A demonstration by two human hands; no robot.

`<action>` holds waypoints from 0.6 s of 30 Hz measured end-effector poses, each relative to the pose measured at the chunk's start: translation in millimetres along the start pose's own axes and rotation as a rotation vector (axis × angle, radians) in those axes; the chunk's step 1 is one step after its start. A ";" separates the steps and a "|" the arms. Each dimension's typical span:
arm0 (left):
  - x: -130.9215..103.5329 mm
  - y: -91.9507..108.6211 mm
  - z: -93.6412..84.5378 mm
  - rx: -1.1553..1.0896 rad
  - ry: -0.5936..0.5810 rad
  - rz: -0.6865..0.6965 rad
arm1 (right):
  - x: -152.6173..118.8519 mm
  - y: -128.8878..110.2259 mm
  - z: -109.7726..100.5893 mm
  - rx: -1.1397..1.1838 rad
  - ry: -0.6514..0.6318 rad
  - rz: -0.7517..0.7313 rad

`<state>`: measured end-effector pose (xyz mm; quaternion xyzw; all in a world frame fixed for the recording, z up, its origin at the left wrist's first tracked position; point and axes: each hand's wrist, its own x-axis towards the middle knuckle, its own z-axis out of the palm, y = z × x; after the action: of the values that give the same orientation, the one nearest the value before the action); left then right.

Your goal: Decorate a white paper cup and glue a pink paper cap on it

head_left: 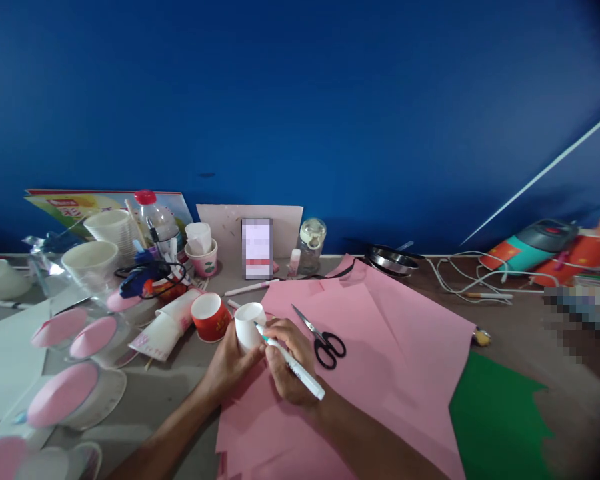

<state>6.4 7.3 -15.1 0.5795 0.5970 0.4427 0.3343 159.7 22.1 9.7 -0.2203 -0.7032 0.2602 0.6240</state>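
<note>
A small white paper cup [249, 324] is held upright by my left hand [231, 363], whose fingers wrap round its lower side. My right hand [293, 360] grips a white marker [300, 375] with its tip against the cup's side near the rim. Both hands are over the left edge of a large pink paper sheet [380, 373]. Black-handled scissors [325, 343] lie open on the sheet to the right of my right hand. A red paper cup [211, 318] stands just left of the white cup.
Several cups with pink round tops [64, 393] line the left side. Stacked cups [111, 230], a red-capped bottle [155, 217], a propped phone [257, 250] and a glass jar [311, 247] stand at the back. Green paper [497, 407], white cables [460, 277] and a teal tool [530, 247] lie right.
</note>
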 end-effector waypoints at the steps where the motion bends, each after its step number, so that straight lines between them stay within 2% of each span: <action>1: 0.0 0.6 -0.3 0.001 -0.005 -0.006 | 0.3 -0.3 -0.2 0.004 0.002 0.006; 18: 0.4 2.2 -1.8 -0.016 -0.025 -0.013 | -1.3 2.0 0.1 0.049 0.010 0.050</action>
<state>5.6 7.3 -12.3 0.5786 0.5928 0.4379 0.3492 159.7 22.8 7.3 -0.2240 -0.6876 0.2917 0.6261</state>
